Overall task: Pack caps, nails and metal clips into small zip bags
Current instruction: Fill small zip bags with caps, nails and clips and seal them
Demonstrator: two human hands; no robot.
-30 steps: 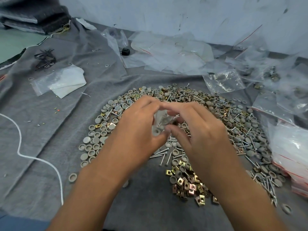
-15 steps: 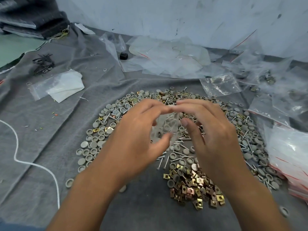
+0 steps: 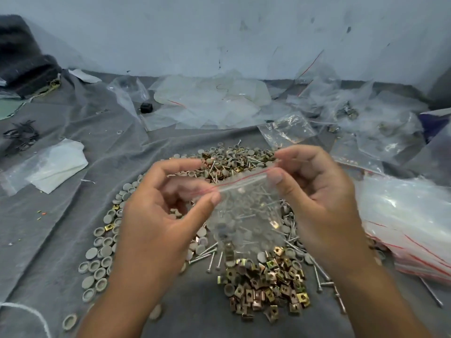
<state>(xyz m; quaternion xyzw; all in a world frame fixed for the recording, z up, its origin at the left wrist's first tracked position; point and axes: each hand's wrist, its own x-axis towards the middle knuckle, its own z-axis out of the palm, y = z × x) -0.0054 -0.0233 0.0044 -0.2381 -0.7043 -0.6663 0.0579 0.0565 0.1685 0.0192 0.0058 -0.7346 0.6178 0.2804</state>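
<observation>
A small clear zip bag (image 3: 246, 211) with a red seal line hangs between both hands above the heap of parts; through the plastic, nails, grey caps and a brass clip show inside it. The left hand (image 3: 156, 215) pinches the bag's top left corner between thumb and fingers, and the right hand (image 3: 317, 201) pinches the top right corner the same way. Below and around the bag lie loose grey caps (image 3: 100, 264), steel nails (image 3: 207, 257) and brass metal clips (image 3: 268, 289) on a grey cloth (image 3: 61, 215). The hands and the bag hide the middle of the heap. A stack of empty zip bags (image 3: 410, 230) lies just to the right, crumpled clear bags (image 3: 210, 103) sit near the wall, and a white cord (image 3: 24, 311) crosses the near left corner
</observation>
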